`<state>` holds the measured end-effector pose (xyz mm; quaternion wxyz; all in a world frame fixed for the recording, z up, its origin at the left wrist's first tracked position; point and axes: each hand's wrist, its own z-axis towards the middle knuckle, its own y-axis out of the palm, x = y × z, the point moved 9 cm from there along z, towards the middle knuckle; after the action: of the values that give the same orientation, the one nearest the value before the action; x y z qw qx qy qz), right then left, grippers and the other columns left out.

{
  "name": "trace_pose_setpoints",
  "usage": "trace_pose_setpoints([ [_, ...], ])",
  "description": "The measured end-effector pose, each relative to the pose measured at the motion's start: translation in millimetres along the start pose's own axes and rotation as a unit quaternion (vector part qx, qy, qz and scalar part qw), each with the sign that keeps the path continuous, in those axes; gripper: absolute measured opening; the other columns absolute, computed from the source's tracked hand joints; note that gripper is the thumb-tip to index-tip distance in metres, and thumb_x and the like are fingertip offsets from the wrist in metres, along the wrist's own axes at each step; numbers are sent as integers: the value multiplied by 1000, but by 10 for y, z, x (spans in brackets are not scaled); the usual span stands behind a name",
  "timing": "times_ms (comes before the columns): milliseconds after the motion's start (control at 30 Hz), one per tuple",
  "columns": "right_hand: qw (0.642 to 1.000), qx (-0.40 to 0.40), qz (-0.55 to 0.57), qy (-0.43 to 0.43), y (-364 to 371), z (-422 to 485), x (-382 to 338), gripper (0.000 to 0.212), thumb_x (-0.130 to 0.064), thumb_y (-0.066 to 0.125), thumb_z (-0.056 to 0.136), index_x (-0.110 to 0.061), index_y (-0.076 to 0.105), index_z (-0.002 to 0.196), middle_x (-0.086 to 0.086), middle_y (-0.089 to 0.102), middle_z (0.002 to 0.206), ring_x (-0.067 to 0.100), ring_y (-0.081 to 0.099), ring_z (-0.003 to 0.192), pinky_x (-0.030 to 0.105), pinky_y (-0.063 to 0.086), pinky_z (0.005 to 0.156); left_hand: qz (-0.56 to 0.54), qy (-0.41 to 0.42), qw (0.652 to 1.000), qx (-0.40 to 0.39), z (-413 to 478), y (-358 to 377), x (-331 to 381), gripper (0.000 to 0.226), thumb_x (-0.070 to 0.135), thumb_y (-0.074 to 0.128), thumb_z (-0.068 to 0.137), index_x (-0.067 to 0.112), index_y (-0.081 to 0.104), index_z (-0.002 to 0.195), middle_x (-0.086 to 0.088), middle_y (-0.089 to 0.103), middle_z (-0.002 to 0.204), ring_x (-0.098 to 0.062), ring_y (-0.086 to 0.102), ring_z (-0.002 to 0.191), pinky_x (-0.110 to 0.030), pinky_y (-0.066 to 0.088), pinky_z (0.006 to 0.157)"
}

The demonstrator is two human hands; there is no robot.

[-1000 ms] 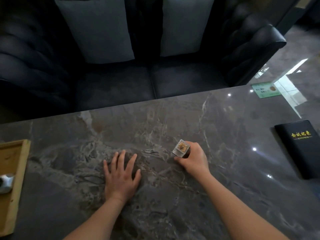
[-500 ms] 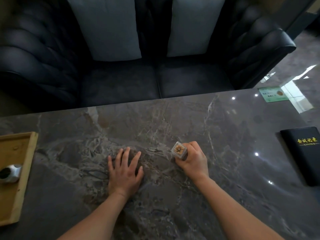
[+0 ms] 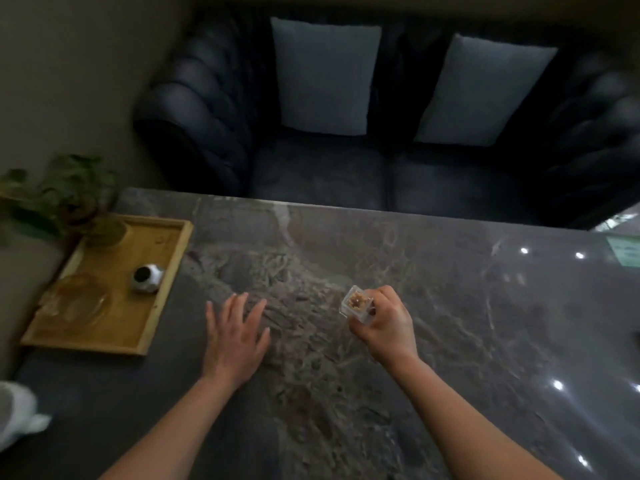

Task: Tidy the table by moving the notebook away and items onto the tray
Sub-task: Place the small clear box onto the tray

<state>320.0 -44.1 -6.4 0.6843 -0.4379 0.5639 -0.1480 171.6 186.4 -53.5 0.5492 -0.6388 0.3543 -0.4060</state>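
My right hand (image 3: pixel 384 325) grips a small clear plastic box (image 3: pixel 357 304) with brownish contents, held upright just above the marble table (image 3: pixel 450 323). My left hand (image 3: pixel 235 336) lies flat on the tabletop, fingers spread, holding nothing. At the left stands a wooden tray (image 3: pixel 162 292); on it are a small white cup (image 3: pixel 147 278) with a dark inside, a clear glass dish (image 3: pixel 78 301) and a glass (image 3: pixel 105 232). The black notebook is out of view to the right.
A dark leather sofa (image 3: pixel 207 133) with two grey cushions (image 3: pixel 325 76) runs along the table's far edge. A potted plant (image 3: pixel 59 192) sits beyond the tray. A white object (image 3: pixel 17 415) lies at the lower left. A green card (image 3: pixel 625 251) rests at the right edge.
The view has swung left, so the tray is now fully in sight and the notebook has left the frame. My right hand has lifted the box slightly; my left hand stays flat.
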Motion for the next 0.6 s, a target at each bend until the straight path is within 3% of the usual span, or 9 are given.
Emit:
trace_pose_setpoints([
  [133,998,-36,0,-42,364,39,-413,31,-23,81,69,-15,71,96,0,59,95,22,62,83,34,50,71,26,-52,998,8,-182,-98,-584,57,35,68,83,17,53,135,-22,49,141,-43,40,134,-71,22,110],
  [433,987,-101,-10,-128,1120,173,-1286,27,-24,81,69,-16,70,92,-4,57,91,18,62,79,36,54,70,4,-161,987,26,-368,-136,-1727,55,38,55,88,18,47,138,-21,47,141,-42,43,127,-62,38,101],
  [600,978,-122,-4,-170,1499,437,-1791,29,-24,83,69,-18,69,94,-2,58,95,15,62,79,39,56,70,-16,-160,986,38,-418,17,-1874,58,43,43,88,29,38,144,-14,48,141,-37,43,128,-56,33,105],
])
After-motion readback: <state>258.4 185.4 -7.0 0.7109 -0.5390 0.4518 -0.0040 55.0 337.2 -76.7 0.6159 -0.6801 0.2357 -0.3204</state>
